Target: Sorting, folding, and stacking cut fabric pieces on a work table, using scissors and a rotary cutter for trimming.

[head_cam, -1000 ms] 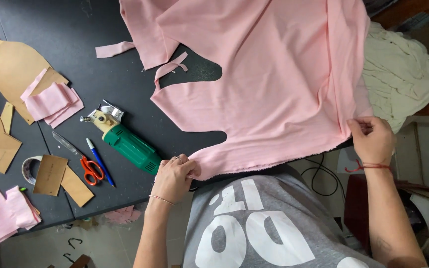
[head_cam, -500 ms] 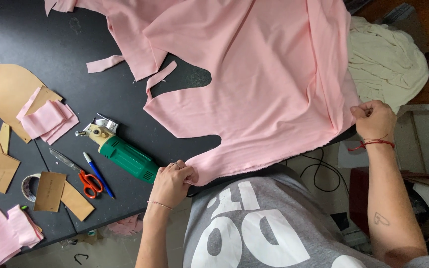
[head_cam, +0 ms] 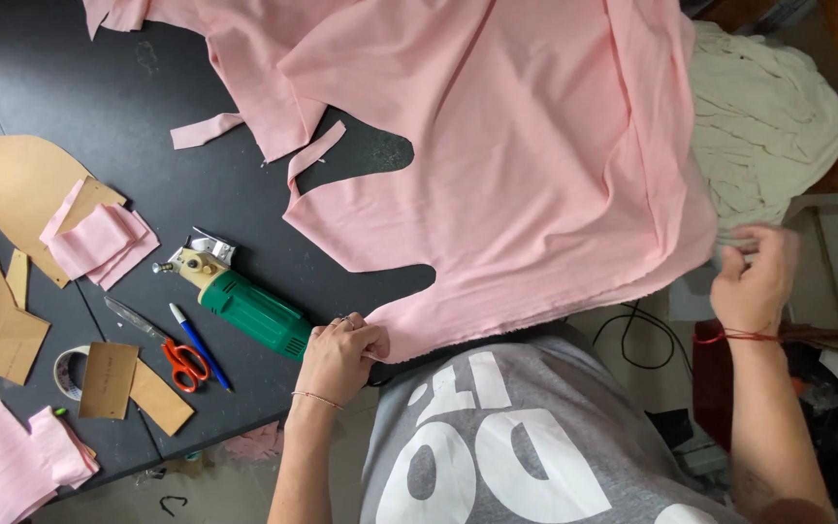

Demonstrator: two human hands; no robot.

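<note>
Left hand (head_cam: 339, 357) pinches the pink fabric's (head_cam: 526, 184) near corner; right hand (head_cam: 757, 281) grips its right edge.

you are handling soft, matt pink cloth (head_cam: 535, 175) lying on a smooth, matt black table (head_cam: 70, 87). beside it are showing a glossy green plastic cutter (head_cam: 244, 306) with a metal head, stiff brown card patterns (head_cam: 12, 184), and creamy ribbed cloth (head_cam: 768, 126).

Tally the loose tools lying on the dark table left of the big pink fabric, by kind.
Green electric cutter: 1
Orange-handled scissors: 1
Blue pen: 1
Tape roll: 1
Total: 4
</note>
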